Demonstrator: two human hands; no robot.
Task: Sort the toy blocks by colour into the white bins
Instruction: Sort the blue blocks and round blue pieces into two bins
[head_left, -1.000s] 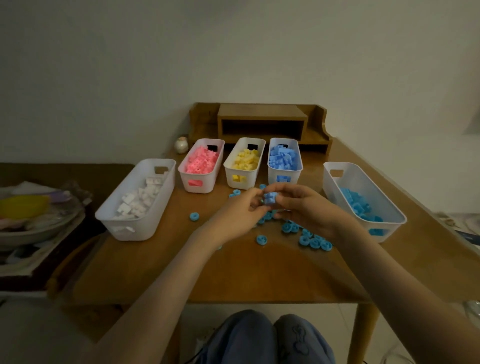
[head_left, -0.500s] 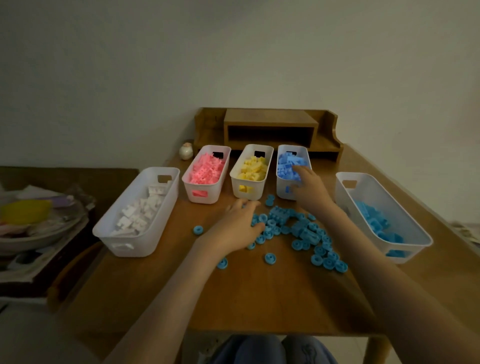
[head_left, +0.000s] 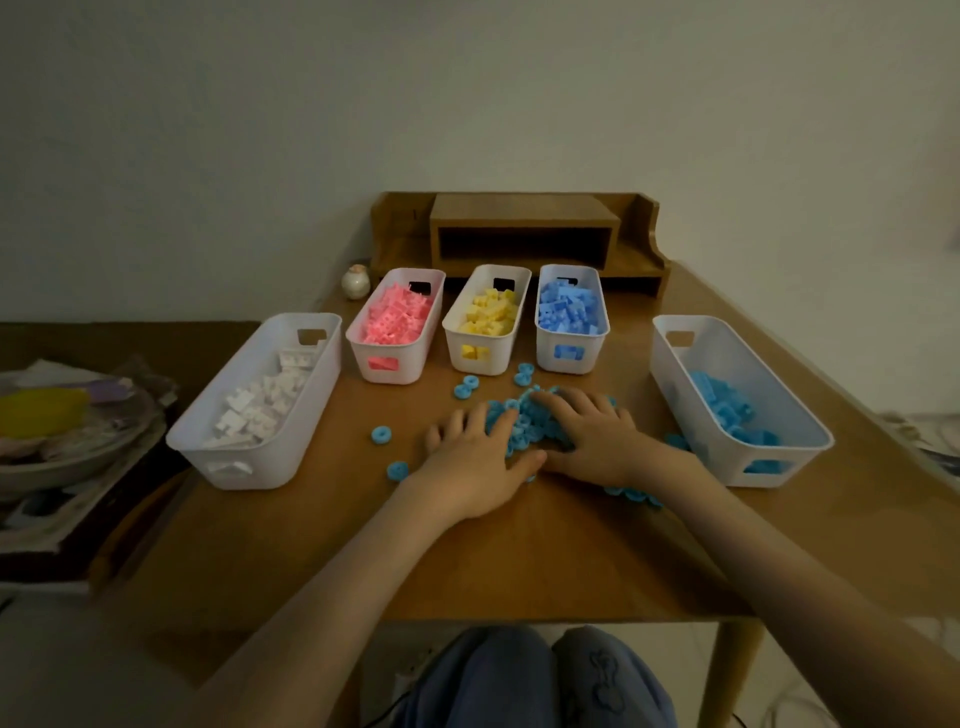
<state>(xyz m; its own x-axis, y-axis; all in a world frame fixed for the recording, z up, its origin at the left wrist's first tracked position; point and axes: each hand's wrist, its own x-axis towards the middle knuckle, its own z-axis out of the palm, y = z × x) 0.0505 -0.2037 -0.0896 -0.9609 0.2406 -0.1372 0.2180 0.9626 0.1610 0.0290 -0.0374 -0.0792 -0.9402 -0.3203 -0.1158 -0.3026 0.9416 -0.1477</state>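
On the desk (head_left: 519, 551), left hand (head_left: 475, 465) and right hand (head_left: 592, 441) rest close together, fingers spread and relaxed, upon the pile of blue ring blocks (head_left: 524, 428).

1. The wooden tabletop (head_left: 519, 561) carries five white bins; the yellow-block bin (head_left: 501, 361) stands mid-back.
2. Just left of it stands the pink-block bin (head_left: 410, 366), and just right the blue-block bin (head_left: 592, 358).
3. Farther left is the white-block bin (head_left: 291, 431); farther right is a bin of blue pieces (head_left: 769, 379).
4. In front of it lie blue rings (head_left: 524, 426); behind it stands a wooden shelf unit (head_left: 522, 218), with a small jar (head_left: 356, 281) behind-left.
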